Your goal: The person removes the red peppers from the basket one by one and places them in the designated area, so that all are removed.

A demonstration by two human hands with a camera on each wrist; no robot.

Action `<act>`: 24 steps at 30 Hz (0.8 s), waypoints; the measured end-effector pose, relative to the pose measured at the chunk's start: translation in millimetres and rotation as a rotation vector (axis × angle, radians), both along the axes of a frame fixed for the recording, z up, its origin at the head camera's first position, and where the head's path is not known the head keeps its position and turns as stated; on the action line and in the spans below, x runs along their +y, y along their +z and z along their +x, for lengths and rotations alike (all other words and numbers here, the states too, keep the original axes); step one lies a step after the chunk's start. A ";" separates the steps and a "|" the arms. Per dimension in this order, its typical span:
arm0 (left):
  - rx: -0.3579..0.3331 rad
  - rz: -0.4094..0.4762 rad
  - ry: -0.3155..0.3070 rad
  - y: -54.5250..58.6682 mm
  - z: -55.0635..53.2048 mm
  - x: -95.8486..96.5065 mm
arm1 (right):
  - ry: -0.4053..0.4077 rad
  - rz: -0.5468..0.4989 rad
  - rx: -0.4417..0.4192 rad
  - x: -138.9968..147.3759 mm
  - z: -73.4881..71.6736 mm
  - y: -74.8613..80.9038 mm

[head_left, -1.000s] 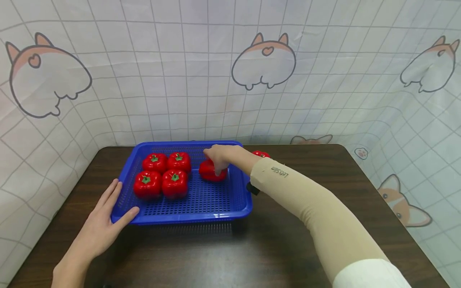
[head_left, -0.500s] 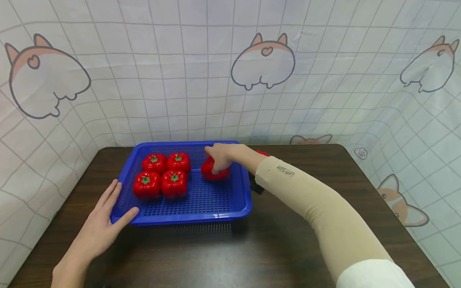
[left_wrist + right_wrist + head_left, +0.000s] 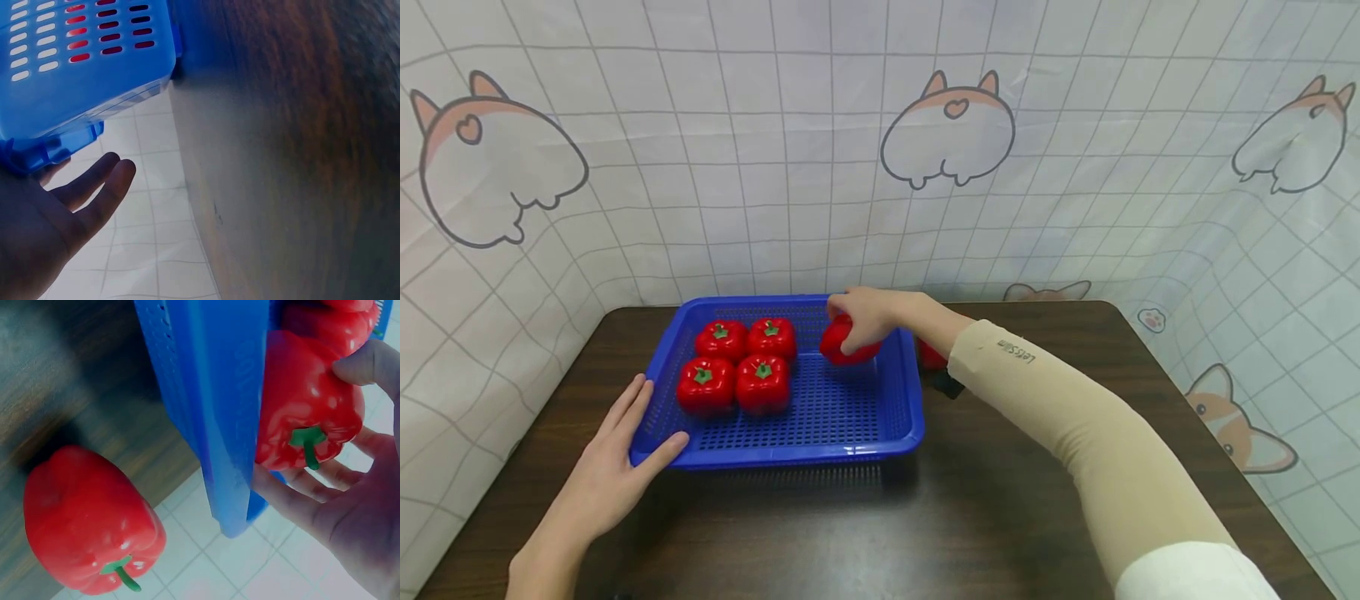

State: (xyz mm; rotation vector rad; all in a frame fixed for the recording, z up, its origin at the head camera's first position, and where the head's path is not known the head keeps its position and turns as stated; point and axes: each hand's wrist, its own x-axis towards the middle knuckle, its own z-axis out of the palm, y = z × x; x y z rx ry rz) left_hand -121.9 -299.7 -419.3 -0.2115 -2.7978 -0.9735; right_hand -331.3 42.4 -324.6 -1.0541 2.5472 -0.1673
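Note:
A blue perforated plastic basket [image 3: 790, 455] stands on the table, with several red bell peppers [image 3: 763, 383] upright in its left half. Over its right half my right hand [image 3: 868, 312] grips another red bell pepper [image 3: 850, 350], thumb on one side and fingers on the other. The right wrist view shows this held pepper [image 3: 312, 400] tilted, its green stem toward the palm, close inside the basket wall [image 3: 231, 381]. At the basket's left front corner, my left hand [image 3: 613, 462] rests on the rim with straight fingers; the left wrist view shows these fingers [image 3: 103, 194] extended beside it.
One more red bell pepper [image 3: 94, 519] lies on the table just right of the basket, mostly behind my right forearm in the head view. The dark wooden table [image 3: 1000, 500] meets a white grid-patterned cloth [image 3: 760, 208] at the back.
My right hand has risen slightly with the bell pepper, which also shifts a little toward the right. Raising the wrist uncovers the pepper outside the basket from below. The left hand stays put.

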 end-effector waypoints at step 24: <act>-0.007 0.003 0.012 1.2 9.4 5.5 | -0.012 -0.241 -0.015 34.5 10.1 17.1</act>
